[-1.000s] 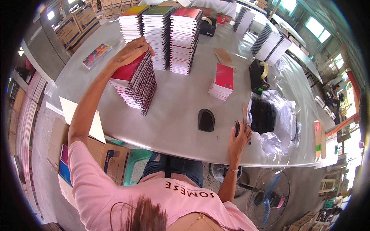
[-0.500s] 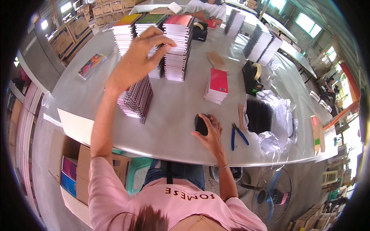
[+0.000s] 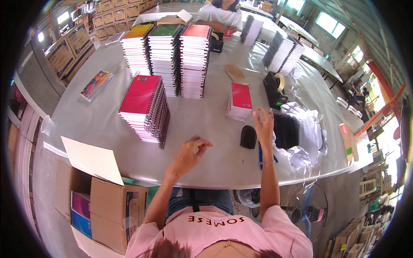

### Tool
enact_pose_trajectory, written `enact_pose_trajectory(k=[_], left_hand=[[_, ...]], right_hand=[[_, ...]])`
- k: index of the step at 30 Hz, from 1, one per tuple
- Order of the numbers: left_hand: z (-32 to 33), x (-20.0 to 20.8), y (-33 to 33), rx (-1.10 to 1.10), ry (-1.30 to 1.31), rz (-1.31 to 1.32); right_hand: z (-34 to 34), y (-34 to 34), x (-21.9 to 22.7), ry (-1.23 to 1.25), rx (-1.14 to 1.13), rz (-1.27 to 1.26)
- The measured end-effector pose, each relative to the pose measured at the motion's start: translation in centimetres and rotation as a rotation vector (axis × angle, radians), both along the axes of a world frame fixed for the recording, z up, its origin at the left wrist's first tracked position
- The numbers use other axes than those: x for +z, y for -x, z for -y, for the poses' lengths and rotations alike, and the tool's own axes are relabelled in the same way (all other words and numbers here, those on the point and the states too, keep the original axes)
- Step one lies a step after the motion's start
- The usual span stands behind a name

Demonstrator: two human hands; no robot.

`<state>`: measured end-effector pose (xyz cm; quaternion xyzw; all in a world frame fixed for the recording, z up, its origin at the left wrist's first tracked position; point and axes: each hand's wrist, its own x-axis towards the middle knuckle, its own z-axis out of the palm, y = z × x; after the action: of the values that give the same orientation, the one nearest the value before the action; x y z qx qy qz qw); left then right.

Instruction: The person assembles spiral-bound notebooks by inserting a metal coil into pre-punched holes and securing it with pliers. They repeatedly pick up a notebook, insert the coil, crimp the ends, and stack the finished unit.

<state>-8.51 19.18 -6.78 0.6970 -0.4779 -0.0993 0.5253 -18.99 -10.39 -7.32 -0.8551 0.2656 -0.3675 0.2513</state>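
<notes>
Over the near middle of the table, my left hand (image 3: 191, 153) hangs loosely curled, thumb a little apart, with nothing visible in it. My right hand (image 3: 264, 124) is raised with its fingers apart, beside a short stack of small red notebooks (image 3: 240, 95). Just left of my right wrist lies a black piece with a rounded top (image 3: 248, 137). Blue-handled pliers (image 3: 260, 155) are partly hidden behind that wrist. A taller stack of red spiral notebooks (image 3: 140, 94) stands to the left of my left hand. Black wire binding coils (image 3: 287, 130) lie on crumpled white wrapping right of my right hand.
Tall notebook stacks with orange (image 3: 195, 31), green (image 3: 164, 30) and yellow (image 3: 137, 31) covers stand farther back. A black tape dispenser (image 3: 274, 92) sits right. An open carton (image 3: 112, 210) is at the near left edge. Across the table, a person (image 3: 220, 17) holds a small red item.
My left hand came down from above the red spiral stack toward the near middle. My right hand let go of the black piece and moved right and away from me.
</notes>
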Motion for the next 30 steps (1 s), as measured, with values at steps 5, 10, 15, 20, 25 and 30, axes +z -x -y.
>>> enact_pose_trajectory(k=[5, 10, 15, 20, 25, 30], left_hand=[[-0.2, -2.7, 1.2, 0.023, 0.023, -0.06], [-1.6, -4.8, 1.0, 0.133, 0.124, -0.284], [-1.6, -5.0, 1.0, 0.11, 0.074, -0.253], [-1.6, -4.5, 1.3, 0.097, 0.022, -0.208], [-1.4, -4.6, 1.5, 0.101, 0.047, -0.149], [-1.4, -4.6, 1.4, 0.079, 0.025, -0.096]], right_hand=[[4.2, -4.6, -1.4, -0.348, -0.024, 0.107], [4.3, -5.5, -2.3, -0.595, 0.092, 0.1], [5.0, -5.2, -3.4, -0.706, 0.114, 0.238], [5.2, -5.1, -3.2, -0.72, 0.102, 0.248], [6.6, -4.7, -3.1, -0.667, 0.17, 0.238], [7.4, -4.8, -2.9, -0.657, 0.151, 0.181]])
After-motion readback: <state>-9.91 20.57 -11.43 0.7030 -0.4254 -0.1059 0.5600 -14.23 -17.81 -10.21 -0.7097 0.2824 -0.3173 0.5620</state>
